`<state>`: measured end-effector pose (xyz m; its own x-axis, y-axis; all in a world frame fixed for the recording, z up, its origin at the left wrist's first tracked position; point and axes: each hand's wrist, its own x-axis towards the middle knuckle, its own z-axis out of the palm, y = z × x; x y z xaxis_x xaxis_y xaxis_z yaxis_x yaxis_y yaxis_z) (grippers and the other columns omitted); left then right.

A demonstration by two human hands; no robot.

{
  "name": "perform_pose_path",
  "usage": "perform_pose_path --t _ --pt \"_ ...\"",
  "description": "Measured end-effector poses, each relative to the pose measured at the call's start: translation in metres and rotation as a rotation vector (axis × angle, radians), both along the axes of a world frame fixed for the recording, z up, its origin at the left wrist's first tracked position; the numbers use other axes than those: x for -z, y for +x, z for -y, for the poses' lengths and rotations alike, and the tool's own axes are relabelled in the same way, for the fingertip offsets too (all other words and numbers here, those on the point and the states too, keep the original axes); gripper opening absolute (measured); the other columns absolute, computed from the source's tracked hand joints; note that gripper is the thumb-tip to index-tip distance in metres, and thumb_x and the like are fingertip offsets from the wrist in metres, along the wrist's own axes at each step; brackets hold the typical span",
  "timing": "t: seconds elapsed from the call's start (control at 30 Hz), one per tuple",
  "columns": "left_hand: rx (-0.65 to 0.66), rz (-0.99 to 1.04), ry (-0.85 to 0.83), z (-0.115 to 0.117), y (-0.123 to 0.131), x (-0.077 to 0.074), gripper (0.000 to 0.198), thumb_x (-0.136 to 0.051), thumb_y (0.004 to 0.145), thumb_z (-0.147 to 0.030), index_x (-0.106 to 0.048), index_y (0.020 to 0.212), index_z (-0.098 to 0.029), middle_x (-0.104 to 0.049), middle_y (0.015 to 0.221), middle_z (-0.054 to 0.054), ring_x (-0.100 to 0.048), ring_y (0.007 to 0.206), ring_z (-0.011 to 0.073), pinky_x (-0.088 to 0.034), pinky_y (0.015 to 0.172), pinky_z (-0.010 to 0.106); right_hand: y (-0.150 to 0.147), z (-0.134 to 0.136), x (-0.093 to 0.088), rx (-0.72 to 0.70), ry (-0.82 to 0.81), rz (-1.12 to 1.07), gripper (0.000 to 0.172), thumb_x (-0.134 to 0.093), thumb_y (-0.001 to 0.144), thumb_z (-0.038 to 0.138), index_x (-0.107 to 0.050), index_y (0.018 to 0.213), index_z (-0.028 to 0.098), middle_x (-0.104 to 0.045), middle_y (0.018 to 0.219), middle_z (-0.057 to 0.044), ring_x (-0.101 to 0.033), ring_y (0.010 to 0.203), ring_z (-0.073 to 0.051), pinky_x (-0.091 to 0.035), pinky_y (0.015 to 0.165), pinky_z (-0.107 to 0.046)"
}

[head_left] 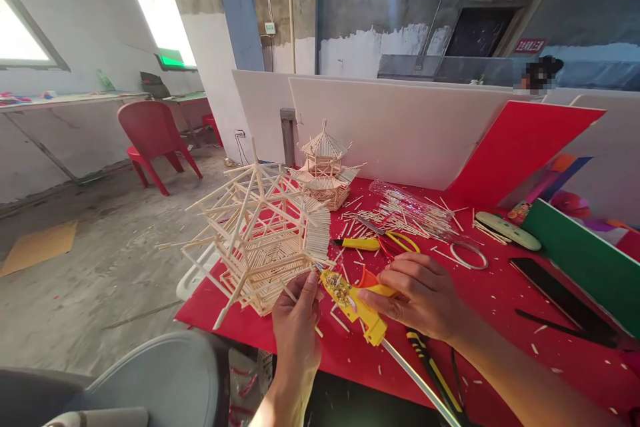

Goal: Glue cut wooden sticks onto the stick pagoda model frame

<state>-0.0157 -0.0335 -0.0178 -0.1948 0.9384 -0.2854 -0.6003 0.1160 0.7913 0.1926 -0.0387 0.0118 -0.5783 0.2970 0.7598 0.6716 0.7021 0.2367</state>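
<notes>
My right hand (420, 293) is wrapped round a yellow hot glue gun (360, 307); a long glue stick (417, 373) runs out of its back end. The gun's nozzle points left, close to the fingertips of my left hand (299, 313). Those fingers are pinched on a thin wooden stick (289, 292), partly hidden by the hand. Just behind my left hand stands an open pavilion frame (260, 227) built of wooden sticks, with a slatted roof section (317, 235) on its right side. Whether the nozzle touches the held stick I cannot tell.
A finished-looking stick pagoda (325, 170) stands farther back on the red table (350, 357). Loose sticks (410, 217), a yellow utility knife (360, 244), scissors (403, 240), pliers (433, 370), a tape ring (469, 255) and a dark phone (560, 297) lie around. A grey stool (160, 380) is at lower left.
</notes>
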Motion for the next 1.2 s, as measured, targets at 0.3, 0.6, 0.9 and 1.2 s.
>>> perform_pose_path --t 0.3,0.6,0.9,1.2 --pt "0.016 -0.013 0.012 0.0001 -0.0001 0.0018 0.036 -0.088 0.060 -0.041 -0.070 0.073 -0.013 -0.055 0.053 -0.004 -0.034 0.039 0.0005 -0.021 0.037 0.013 -0.0009 0.0024 -0.0014 0.020 -0.061 -0.007 0.056 -0.082 0.077 0.020 -0.061 0.124 0.043 -0.068 0.091 0.006 -0.063 0.086 -0.013 -0.053 0.088 -0.032" --pt "0.012 -0.025 0.013 0.0015 -0.0011 0.0021 0.036 -0.088 0.062 -0.041 -0.070 0.075 -0.013 -0.054 0.053 -0.005 -0.031 0.039 -0.0001 -0.021 0.037 0.013 0.0010 0.0026 -0.0040 0.025 0.015 0.078 0.049 -0.082 0.076 0.019 -0.066 0.118 0.038 -0.069 0.090 0.005 -0.062 0.087 -0.014 -0.050 0.091 -0.033" --pt "0.002 -0.025 0.026 0.0012 0.0006 0.0016 0.036 -0.088 0.061 -0.041 -0.069 0.075 -0.013 -0.054 0.054 -0.005 -0.031 0.039 0.0003 -0.021 0.038 0.014 -0.0005 0.0009 -0.0017 0.021 0.014 0.011 0.054 -0.083 0.076 0.022 -0.063 0.122 0.042 -0.068 0.091 0.005 -0.062 0.086 -0.014 -0.052 0.089 -0.032" --pt "0.014 -0.016 0.010 0.0003 0.0032 -0.0030 0.037 -0.089 0.057 -0.041 -0.069 0.073 -0.014 -0.055 0.052 -0.004 -0.031 0.038 0.0007 -0.019 0.037 0.014 0.0039 0.0011 -0.0042 -0.012 -0.095 -0.059 0.056 -0.068 0.085 0.011 -0.055 0.135 0.034 -0.067 0.090 0.000 -0.063 0.086 -0.015 -0.050 0.086 -0.035"
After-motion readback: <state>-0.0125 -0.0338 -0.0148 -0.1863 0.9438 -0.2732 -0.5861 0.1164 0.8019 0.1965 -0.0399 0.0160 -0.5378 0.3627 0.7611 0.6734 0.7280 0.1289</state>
